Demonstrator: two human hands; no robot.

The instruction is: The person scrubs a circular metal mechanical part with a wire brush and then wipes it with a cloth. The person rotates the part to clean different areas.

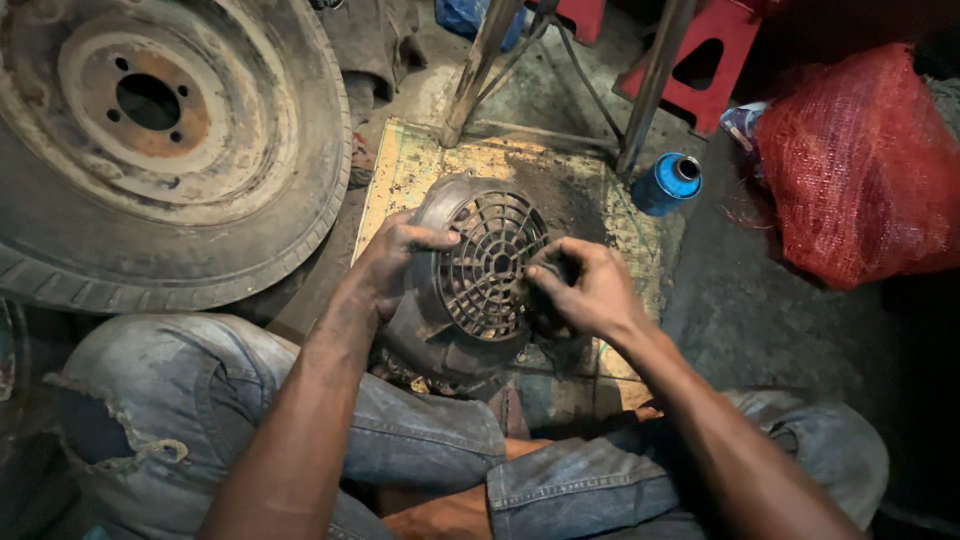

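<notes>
A round grey metal cover with a grille face (485, 262) stands tilted on a dirty yellowish board (420, 165) in front of my knees. My left hand (395, 258) grips its left rim, thumb over the edge of the grille. My right hand (585, 290) presses on the right side of the grille, fingers curled against the bars and the rim. Both hands are dark with grease. The cover's lower part is hidden behind my legs in worn jeans.
A large worn tyre on a rusty wheel (150, 130) lies at the left. A blue can (668, 183) stands right of the board, a red mesh sack (865, 165) beyond it. Metal stand legs (478, 65) and red stools (705, 60) are at the back.
</notes>
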